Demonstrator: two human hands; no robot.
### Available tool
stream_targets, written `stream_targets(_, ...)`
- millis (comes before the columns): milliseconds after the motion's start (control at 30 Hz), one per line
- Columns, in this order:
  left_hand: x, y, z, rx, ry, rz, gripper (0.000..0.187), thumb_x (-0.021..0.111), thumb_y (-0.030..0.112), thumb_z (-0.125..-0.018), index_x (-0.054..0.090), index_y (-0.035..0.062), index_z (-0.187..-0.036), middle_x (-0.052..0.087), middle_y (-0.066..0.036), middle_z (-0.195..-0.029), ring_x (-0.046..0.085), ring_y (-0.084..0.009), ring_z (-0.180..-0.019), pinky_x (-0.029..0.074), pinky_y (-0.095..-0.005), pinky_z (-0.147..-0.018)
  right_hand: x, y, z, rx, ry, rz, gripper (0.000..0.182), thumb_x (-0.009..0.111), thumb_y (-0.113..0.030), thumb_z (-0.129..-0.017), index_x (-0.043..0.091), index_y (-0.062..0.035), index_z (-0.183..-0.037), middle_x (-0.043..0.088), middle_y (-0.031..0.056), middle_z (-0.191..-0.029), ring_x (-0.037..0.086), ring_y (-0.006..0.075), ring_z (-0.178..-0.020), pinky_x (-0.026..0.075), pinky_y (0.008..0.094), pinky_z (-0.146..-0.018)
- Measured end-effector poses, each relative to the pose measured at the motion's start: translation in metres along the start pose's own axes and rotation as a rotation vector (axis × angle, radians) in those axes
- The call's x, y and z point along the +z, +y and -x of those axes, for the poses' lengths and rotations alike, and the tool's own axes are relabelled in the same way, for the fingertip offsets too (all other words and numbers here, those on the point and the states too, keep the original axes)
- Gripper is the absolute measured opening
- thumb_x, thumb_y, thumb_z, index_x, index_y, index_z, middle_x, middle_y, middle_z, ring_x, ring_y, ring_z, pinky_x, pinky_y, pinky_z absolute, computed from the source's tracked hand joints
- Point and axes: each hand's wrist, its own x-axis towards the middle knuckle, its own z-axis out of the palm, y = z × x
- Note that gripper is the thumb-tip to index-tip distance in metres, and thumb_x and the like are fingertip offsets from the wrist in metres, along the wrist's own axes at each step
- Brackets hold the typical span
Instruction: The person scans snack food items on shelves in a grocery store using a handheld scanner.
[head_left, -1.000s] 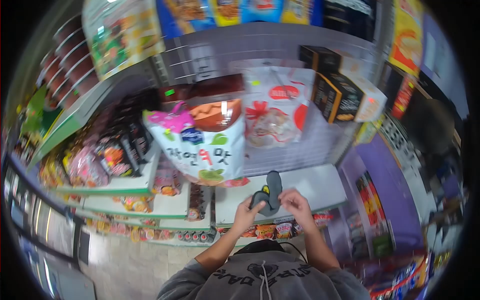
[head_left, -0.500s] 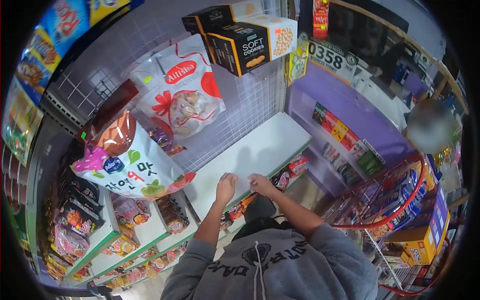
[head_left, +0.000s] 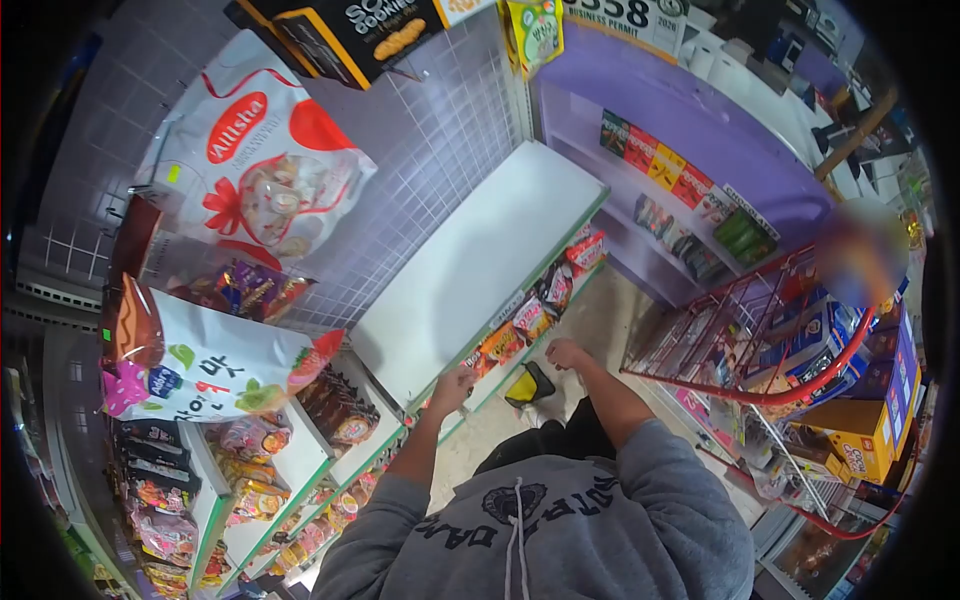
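Note:
My left hand (head_left: 453,390) has its fingers curled in at the front edge of the white shelf (head_left: 480,235); whatever they hold, if anything, is too small to make out. My right hand (head_left: 568,355) is lower and farther right, off the shelf's front, with its fingers bent together and their inside hidden. Between the hands, a black-and-yellow object (head_left: 528,384) is down near the floor. Snack packs (head_left: 500,346) in orange, red and pink line the lower level just under the shelf edge.
A white Ailisha bag (head_left: 270,160) and a large white snack bag (head_left: 225,360) hang at the left. Boxes of Soft Cookies (head_left: 370,40) are overhead. To the right stand a red wire rack (head_left: 730,330) and a purple counter (head_left: 700,150) with chocolate packs. Stepped shelves (head_left: 260,470) hold noodle packs.
The view has tilted down and closer to the shelf. Both hands have moved from above the white shelf to its front edge and beyond, farther apart. The black-and-yellow object shows more.

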Motion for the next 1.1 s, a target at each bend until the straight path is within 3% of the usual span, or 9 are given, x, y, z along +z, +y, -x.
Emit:
stream_targets(100, 0.022, -0.022, 0.018, -0.005, 0.026, 0.082, 0.017, 0.056, 0.013, -0.088, 0.065, 0.0038, -0.098, 0.067, -0.009, -0.083, 0.064, -0.0175, -0.076, 0.05, -0.0305, -0.074, 0.011, 0.034, -0.001, 0.01, -0.039, 0.149, 0.025, 0.061, -0.01, -0.071, 0.068, -0.0026, -0.093, 0.066, 0.0129, -0.072, 0.065, 0.0198, -0.056, 0.051, 0.0337, -0.049)
stream_targets(300, 0.073, -0.01, 0.086, -0.122, 0.199, 0.313, 0.015, 0.053, 0.008, -0.089, 0.064, 0.0024, -0.097, 0.068, -0.006, -0.09, 0.065, -0.0154, -0.08, 0.05, -0.0289, -0.075, 0.042, 0.113, -0.023, -0.398, -0.199, 0.977, 0.022, 0.055, -0.011, -0.071, 0.068, -0.0066, -0.087, 0.067, 0.0164, -0.078, 0.066, 0.0284, -0.062, 0.053, 0.0386, -0.06)
stream_targets(400, 0.117, -0.009, 0.118, -0.193, 0.271, 0.395, 0.017, 0.051, 0.005, -0.09, 0.064, 0.0022, -0.1, 0.068, -0.007, -0.091, 0.065, -0.015, -0.082, 0.05, -0.0272, -0.073, 0.072, 0.154, -0.034, -0.338, -0.079, 0.686, 0.023, 0.053, -0.009, -0.07, 0.068, -0.009, -0.088, 0.068, 0.0159, -0.089, 0.065, 0.0317, -0.081, 0.052, 0.0398, -0.075)
stream_targets(500, 0.172, -0.023, 0.137, -0.241, 0.32, 0.468, 0.016, 0.052, 0.005, -0.09, 0.065, 0.0014, -0.098, 0.068, -0.008, -0.092, 0.065, -0.0154, -0.082, 0.05, -0.0284, -0.074, 0.089, 0.162, -0.028, -0.113, -0.154, 0.574, 0.028, 0.053, -0.008, -0.071, 0.067, -0.0106, -0.095, 0.067, 0.0157, -0.097, 0.062, 0.031, -0.096, 0.048, 0.0397, -0.085)
stream_targets(567, 0.21, -0.043, 0.147, -0.291, 0.305, 0.468, 0.016, 0.053, 0.006, -0.09, 0.065, 0.001, -0.1, 0.068, -0.008, -0.091, 0.065, -0.0164, -0.083, 0.051, -0.0289, -0.076, 0.111, 0.187, -0.045, -0.097, -0.151, 0.555, 0.036, 0.053, -0.007, -0.073, 0.063, -0.0127, -0.107, 0.064, 0.0179, -0.102, 0.061, 0.0323, -0.098, 0.049, 0.0402, -0.085)
stream_targets(733, 0.286, -0.098, 0.151, -0.372, 0.344, 0.546, 0.018, 0.051, 0.01, -0.093, 0.065, 0.0009, -0.101, 0.068, -0.01, -0.095, 0.066, -0.0181, -0.087, 0.05, -0.0307, -0.079, 0.162, 0.214, -0.104, 0.203, -0.27, 0.482, 0.049, 0.046, -0.01, -0.084, 0.051, -0.0313, -0.127, 0.036, 0.0182, -0.134, 0.049, 0.0383, -0.119, 0.044, 0.0448, -0.096)
stream_targets(867, 0.341, -0.163, 0.152, -0.402, 0.415, 0.534, 0.015, 0.052, 0.003, -0.092, 0.062, -0.0011, -0.1, 0.067, -0.011, -0.096, 0.066, -0.018, -0.088, 0.052, -0.0297, -0.079, 0.24, 0.283, -0.21, 0.118, -0.123, 0.462, 0.051, 0.053, -0.007, -0.076, 0.059, -0.0321, -0.12, 0.037, 0.0263, -0.134, 0.051, 0.0393, -0.114, 0.047, 0.0427, -0.093)
stream_targets(967, 0.386, -0.227, 0.163, -0.437, 0.465, 0.554, 0.015, 0.05, 0.001, -0.092, 0.063, -0.0013, -0.1, 0.067, -0.011, -0.097, 0.066, -0.0185, -0.088, 0.052, -0.0299, -0.08, 0.293, 0.321, -0.272, 0.107, -0.106, 0.391, 0.037, 0.05, -0.011, -0.084, 0.066, -0.031, -0.111, 0.023, 0.0203, -0.145, 0.035, 0.0414, -0.128, 0.039, 0.0452, -0.103)
stream_targets(1100, 0.429, -0.286, 0.172, -0.589, 0.479, 0.585, 0.016, 0.049, -0.002, -0.091, 0.063, -0.0016, -0.098, 0.066, -0.011, -0.098, 0.066, -0.0195, -0.091, 0.051, -0.0295, -0.082, 0.341, 0.364, -0.331, 0.048, -0.06, 0.538, 0.037, 0.049, -0.015, -0.085, 0.066, -0.0319, -0.113, 0.001, 0.0234, -0.152, 0.021, 0.0446, -0.136, 0.025, 0.0457, -0.111)
